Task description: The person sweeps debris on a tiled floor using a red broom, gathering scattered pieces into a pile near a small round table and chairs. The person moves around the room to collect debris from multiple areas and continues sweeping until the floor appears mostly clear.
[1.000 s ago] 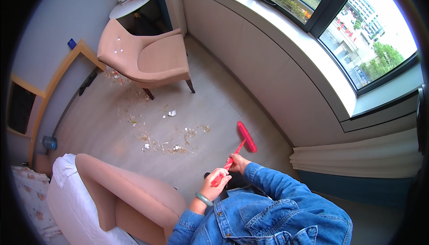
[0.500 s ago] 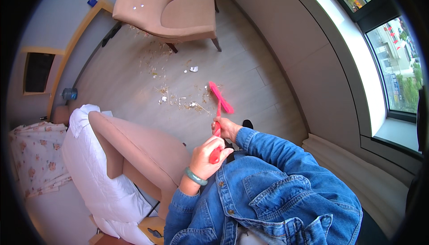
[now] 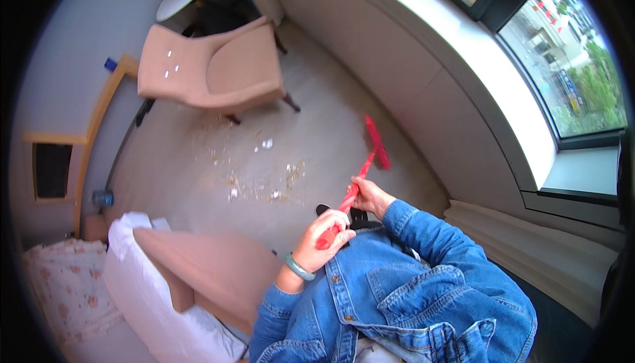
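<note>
A broom with a red handle and a bright pink-red head reaches away from me over the grey floor, its head near the wall under the window. My left hand, with a green bangle at the wrist, is wrapped round the handle's near end. Farther down the handle, my right hand grips it as well. Scattered litter, with straw-like bits and white scraps, lies on the floor left of the broom head. A larger white scrap is a little farther off.
A beige chair stands ahead, with more crumbs near its legs. Another beige chair, with white bedding beside it, is close on my left. The window wall runs along the right. A water jug stands by the left wall.
The broom head has swung right, away from the litter and toward the window wall. Both hands have moved slightly right with the handle, and my view has shifted.
</note>
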{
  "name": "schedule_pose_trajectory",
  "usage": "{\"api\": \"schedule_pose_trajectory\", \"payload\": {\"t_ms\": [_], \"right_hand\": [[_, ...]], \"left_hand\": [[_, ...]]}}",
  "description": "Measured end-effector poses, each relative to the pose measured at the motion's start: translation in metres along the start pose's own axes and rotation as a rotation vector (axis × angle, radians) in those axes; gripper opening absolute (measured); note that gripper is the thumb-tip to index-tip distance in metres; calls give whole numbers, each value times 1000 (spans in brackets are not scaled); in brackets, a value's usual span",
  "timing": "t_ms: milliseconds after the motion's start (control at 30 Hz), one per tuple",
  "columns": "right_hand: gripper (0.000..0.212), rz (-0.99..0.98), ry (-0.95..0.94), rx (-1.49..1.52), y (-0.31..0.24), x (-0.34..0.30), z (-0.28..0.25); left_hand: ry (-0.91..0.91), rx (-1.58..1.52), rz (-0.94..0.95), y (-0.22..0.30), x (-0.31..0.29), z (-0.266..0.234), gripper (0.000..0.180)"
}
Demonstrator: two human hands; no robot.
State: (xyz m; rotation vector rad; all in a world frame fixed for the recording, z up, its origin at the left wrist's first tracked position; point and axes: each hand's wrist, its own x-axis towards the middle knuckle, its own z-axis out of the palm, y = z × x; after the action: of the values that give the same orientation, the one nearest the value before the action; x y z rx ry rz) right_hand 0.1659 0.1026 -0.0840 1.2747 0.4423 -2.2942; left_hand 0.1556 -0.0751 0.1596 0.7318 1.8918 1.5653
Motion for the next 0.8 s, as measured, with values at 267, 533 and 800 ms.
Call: {"api": "schedule_pose_trajectory", "payload": {"t_ms": [267,533,800], "right_hand": [[10,-75,229,-90,-51,61,-35],[16,85,115,-37,-28,124,70],[18,94,-30,-91,-24,137,163]], "left_hand": [[-117,-118,-1,-72,70,2,17],[-63,-3,-52,-44,86,-93,15],[-119,219,-77,0,110,-152,17]]}}
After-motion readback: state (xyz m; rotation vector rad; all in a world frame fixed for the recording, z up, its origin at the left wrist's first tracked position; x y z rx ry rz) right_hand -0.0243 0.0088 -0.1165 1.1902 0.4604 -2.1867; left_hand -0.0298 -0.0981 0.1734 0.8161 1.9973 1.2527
